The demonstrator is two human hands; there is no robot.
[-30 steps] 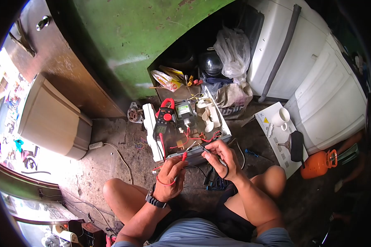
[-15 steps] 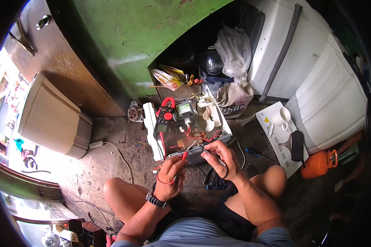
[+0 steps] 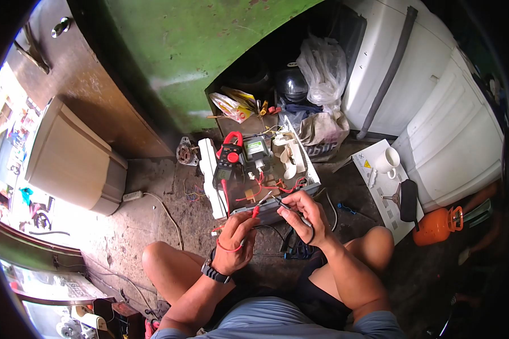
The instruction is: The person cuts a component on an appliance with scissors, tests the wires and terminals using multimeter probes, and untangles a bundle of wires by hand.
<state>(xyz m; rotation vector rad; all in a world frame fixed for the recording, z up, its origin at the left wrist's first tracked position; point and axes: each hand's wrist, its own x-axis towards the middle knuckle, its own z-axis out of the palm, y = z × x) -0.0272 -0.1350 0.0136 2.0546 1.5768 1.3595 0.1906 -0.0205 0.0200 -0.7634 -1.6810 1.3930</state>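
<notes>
My left hand (image 3: 235, 242) is closed around a red test probe (image 3: 257, 211), its metal tip pointing up and right. A red lead loops over that wrist. Pinched in my right hand (image 3: 306, 217) is a black test probe (image 3: 281, 202), with its lead curving down past the palm. The two tips almost meet; whether they touch I cannot tell. Just beyond them lies an opened appliance (image 3: 313, 164) with red wires, a white fan (image 3: 289, 167) and a boxy part with a green-and-white label (image 3: 255, 149). A red and black clamp meter (image 3: 229, 156) rests at its left side.
On the right, a white metal panel (image 3: 388, 217) carries a white mug (image 3: 387, 163) and a dark T-shaped object (image 3: 407, 201), beside an orange gas cylinder (image 3: 435, 226). A beige cabinet-like box (image 3: 73, 161) stands left. Plastic bags (image 3: 323, 70) and a helmet (image 3: 291, 85) sit behind.
The red probe's tip has moved slightly up and right, closer to the black probe's tip. The view has shifted a little; both hands keep their grips.
</notes>
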